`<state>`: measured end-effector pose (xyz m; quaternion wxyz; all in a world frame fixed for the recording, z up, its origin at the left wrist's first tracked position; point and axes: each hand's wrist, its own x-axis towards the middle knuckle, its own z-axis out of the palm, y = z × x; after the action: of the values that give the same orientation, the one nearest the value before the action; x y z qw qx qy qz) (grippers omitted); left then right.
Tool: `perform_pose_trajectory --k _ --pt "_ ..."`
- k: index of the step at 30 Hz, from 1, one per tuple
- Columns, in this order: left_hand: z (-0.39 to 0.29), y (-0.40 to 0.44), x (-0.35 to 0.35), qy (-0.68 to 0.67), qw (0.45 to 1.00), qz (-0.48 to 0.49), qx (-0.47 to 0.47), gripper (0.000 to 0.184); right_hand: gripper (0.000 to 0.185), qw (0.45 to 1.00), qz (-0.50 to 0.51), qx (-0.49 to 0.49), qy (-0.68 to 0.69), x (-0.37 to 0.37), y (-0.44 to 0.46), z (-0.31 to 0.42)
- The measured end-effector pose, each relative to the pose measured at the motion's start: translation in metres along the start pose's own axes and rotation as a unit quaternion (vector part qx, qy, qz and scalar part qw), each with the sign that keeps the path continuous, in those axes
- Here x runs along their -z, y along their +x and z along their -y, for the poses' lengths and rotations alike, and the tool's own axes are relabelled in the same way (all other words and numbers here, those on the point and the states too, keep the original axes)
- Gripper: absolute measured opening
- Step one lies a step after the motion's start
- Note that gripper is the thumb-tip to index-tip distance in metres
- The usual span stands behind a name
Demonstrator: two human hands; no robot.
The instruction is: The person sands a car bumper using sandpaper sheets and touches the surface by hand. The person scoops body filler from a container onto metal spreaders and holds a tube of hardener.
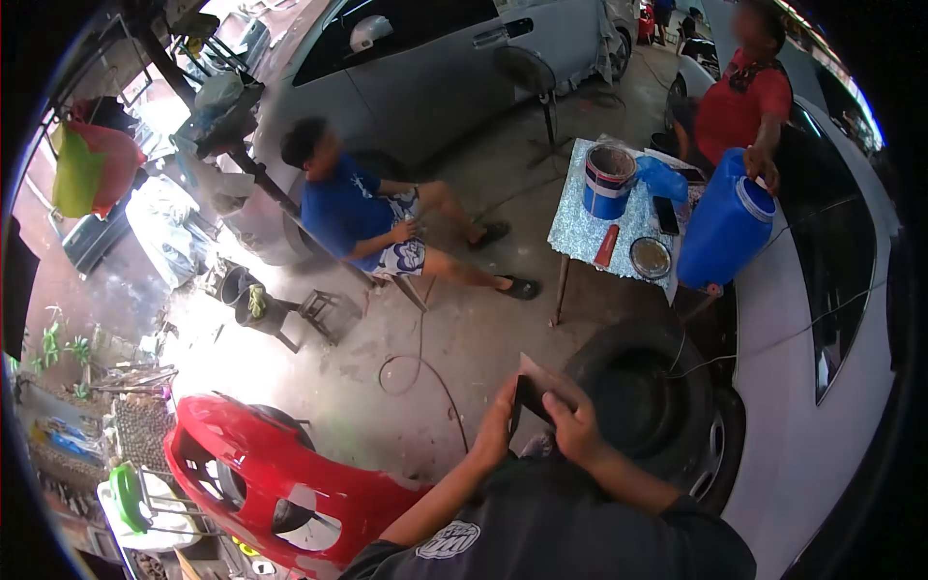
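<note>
In front of my chest, both hands hold a folded sheet of sandpaper (pixel 531 394), dark on one face and pale brown on the other. My left hand (pixel 495 423) is closed on its left edge. On the other side, my right hand (pixel 574 425) grips the sheet with the thumb laid over it. Below my left forearm is a red car bumper (pixel 358 498) with pale patches. A tire (pixel 628 353) lies on the floor just beyond my right hand.
A foil-topped table (pixel 575 232) carries a paint can (pixel 607 188), a red-handled tool (pixel 607 246) and a round lid (pixel 651 257). A person in red touches a blue drum (pixel 725 227). Another person (pixel 343 208) sits ahead. Cars flank the space; a hose (pixel 445 391) crosses the floor.
</note>
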<state>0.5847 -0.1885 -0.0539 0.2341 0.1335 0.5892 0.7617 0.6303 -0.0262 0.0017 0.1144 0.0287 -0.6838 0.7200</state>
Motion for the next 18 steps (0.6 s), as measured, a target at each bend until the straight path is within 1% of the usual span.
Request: perform_pose_trajectory --k 1,2,3,4,5,8,9,12,13,14,16,17,18 --pt "-0.007 0.006 -0.005 0.009 0.999 0.029 0.013 0.051 0.035 0.995 -0.004 -0.070 0.070 0.010 0.007 0.008" --pt "-0.014 0.011 -0.010 0.018 0.998 0.059 0.026 0.055 0.037 0.998 0.028 0.019 -0.047 0.016 0.009 0.015" --pt "-0.019 0.019 -0.015 0.066 0.995 0.078 0.023 0.061 0.038 0.979 0.057 0.107 -0.163 0.020 0.006 0.020" --pt "-0.021 0.025 -0.018 0.114 0.988 0.098 0.022 0.066 0.040 0.939 0.081 0.191 -0.274 0.022 0.004 0.028" --pt "-0.021 0.031 -0.022 0.157 0.982 0.103 -0.018 0.069 0.044 0.916 0.125 0.241 -0.296 0.020 0.002 0.043" --pt "-0.018 0.045 -0.033 0.281 0.942 0.130 -0.133 0.076 0.043 0.912 0.055 0.229 -0.336 0.027 0.000 0.027" --pt "-0.024 0.049 -0.045 0.265 0.960 0.066 -0.060 0.075 0.044 0.937 -0.009 0.190 -0.293 0.036 0.007 0.019" --pt "-0.022 0.058 -0.041 0.290 0.949 0.088 -0.092 0.072 0.046 0.924 -0.047 0.168 -0.340 0.037 0.004 0.016" --pt "-0.028 0.060 -0.042 0.298 0.944 0.092 -0.107 0.070 0.047 0.908 -0.020 0.217 -0.357 0.029 -0.003 0.024" --pt "-0.034 0.062 -0.042 0.305 0.940 0.096 -0.121 0.069 0.048 0.906 -0.027 0.223 -0.358 0.025 -0.003 0.023" --pt "-0.035 0.064 -0.038 0.286 0.949 0.126 -0.046 0.068 0.049 0.901 -0.043 0.232 -0.364 0.024 0.005 0.022" --pt "-0.030 0.065 -0.034 0.285 0.948 0.141 -0.002 0.068 0.040 0.906 -0.095 0.188 -0.366 0.028 0.016 0.019" --pt "-0.033 0.061 -0.038 0.282 0.948 0.142 -0.035 0.067 0.035 0.915 -0.137 0.154 -0.347 0.038 0.025 0.006"
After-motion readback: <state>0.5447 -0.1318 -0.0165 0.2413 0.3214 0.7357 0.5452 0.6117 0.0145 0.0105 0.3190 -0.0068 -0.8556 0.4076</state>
